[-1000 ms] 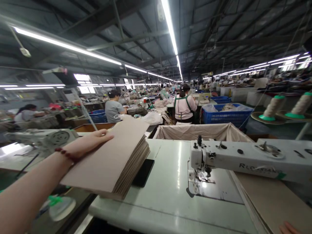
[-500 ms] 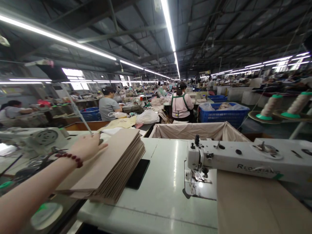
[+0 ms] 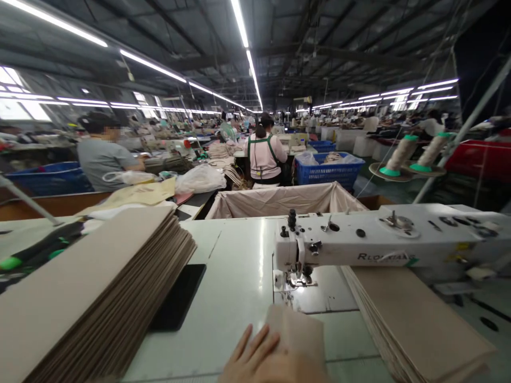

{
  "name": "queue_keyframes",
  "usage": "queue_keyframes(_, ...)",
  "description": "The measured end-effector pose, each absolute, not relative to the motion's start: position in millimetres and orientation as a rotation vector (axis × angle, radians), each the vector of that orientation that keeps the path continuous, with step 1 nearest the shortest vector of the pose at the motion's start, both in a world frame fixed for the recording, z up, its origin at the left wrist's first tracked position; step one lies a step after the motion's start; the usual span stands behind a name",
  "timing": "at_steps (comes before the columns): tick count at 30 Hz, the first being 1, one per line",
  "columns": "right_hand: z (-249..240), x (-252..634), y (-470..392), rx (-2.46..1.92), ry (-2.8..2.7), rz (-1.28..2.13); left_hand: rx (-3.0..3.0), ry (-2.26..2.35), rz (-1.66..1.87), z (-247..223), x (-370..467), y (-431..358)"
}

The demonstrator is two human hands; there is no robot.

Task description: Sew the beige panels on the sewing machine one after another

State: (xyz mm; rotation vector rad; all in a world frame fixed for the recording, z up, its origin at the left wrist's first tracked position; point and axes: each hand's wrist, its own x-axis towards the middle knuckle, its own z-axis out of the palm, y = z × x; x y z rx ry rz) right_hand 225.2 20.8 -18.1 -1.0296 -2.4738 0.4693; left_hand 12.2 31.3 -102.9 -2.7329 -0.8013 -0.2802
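Observation:
At the bottom middle lies my left hand [image 3: 252, 351], its fingers stretched flat against the edge of a beige fabric piece [image 3: 301, 330]. That piece rests on the pale green sewing table [image 3: 227, 276], just in front of the sewing machine's needle and presser foot [image 3: 299, 279]. A blurred skin-coloured shape beside it at the lower edge looks like my right hand [image 3: 297, 368]; its fingers cannot be made out. A thick stack of folded beige fabric pieces [image 3: 96, 266] sits on the left. More beige pieces [image 3: 419, 319] lie under the arm of the white sewing machine [image 3: 339, 250].
A black phone [image 3: 179, 298] lies beside the left stack. Behind the table stands a cloth-lined bin [image 3: 271, 202], with a blue basket [image 3: 329, 174] beyond. Two thread cones [image 3: 399, 154] stand at right. Co-workers sit ahead, one in grey [image 3: 101, 159], one in pink [image 3: 264, 154].
My left hand has left the stack and come down to the fabric piece before the needle. The camera has turned, shifting the scene leftward. A blurred hand shape has appeared beside it.

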Motion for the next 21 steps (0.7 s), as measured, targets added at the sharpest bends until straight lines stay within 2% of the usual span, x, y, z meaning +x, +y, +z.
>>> queue_keyframes(6,-53.6,261.5,99.7,-1.387,-2.408,0.485,-2.794,-1.185,-0.245,-72.4,-15.3,28.9)
queue_keyframes(12,-72.9,281.1,85.6,-1.504,-2.395,0.355,-2.952,-1.395,-0.166,-53.5,3.4,46.9)
queue_keyframes(21,-80.8,279.3,84.5,-1.543,-2.366,0.321,-2.976,-1.478,-0.305,-51.4,15.8,76.4)
